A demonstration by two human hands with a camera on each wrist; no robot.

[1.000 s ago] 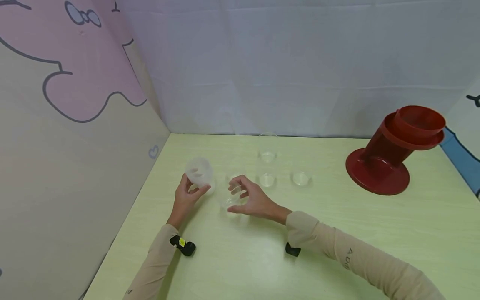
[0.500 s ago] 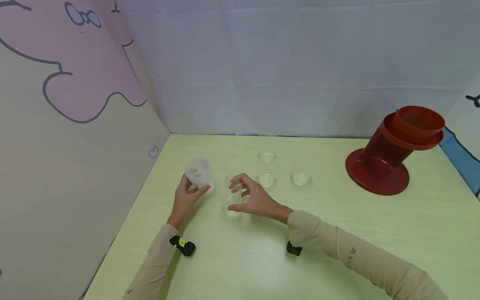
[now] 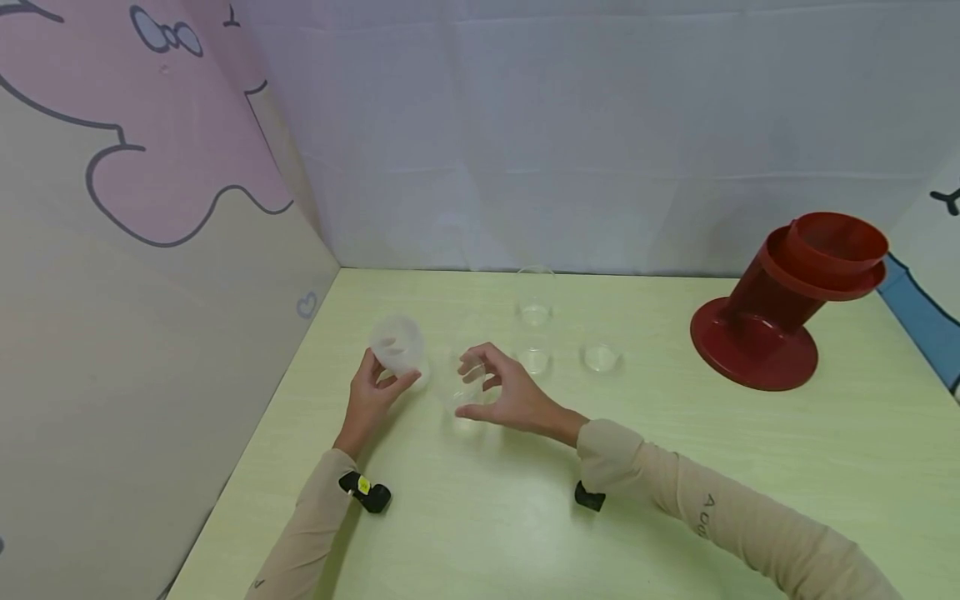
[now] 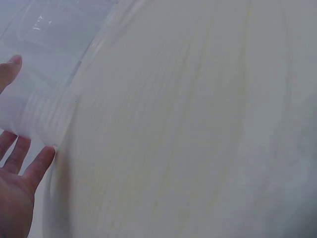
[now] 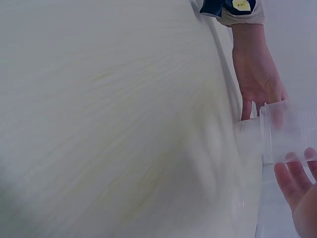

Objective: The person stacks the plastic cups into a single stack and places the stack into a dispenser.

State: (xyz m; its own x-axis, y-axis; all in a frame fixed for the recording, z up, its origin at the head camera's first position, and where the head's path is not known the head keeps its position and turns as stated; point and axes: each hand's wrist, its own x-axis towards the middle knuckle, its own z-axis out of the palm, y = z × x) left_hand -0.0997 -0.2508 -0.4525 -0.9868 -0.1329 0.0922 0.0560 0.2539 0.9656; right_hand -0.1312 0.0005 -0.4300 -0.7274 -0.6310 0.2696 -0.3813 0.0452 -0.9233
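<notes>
On the left of the head view, a cloudy translucent plastic cup (image 3: 397, 333) is gripped by my left hand (image 3: 367, 398), thumb on the near side and fingers at its left. Ribbed lines on the translucent plastic (image 4: 47, 109) show between thumb and fingers in the left wrist view. My right hand (image 3: 517, 400) holds a clear plastic cup (image 3: 467, 402) just to the right, thumb in front and fingers curved round the far side. In the right wrist view the right fingers (image 5: 293, 181) lie along the translucent plastic (image 5: 297, 131), with the left hand beyond it.
More clear cups stand behind the right hand: a rear cup (image 3: 535, 292), a nearer cup (image 3: 534, 358) and a right cup (image 3: 602, 357). A red cylinder (image 3: 780, 283) with a round base and red cup-shaped top stands at the right. White cloth (image 3: 562, 142) borders the table's back.
My right hand and its clear cup have shifted slightly up in the head view, away from me. The left hand and its cup stay in place.
</notes>
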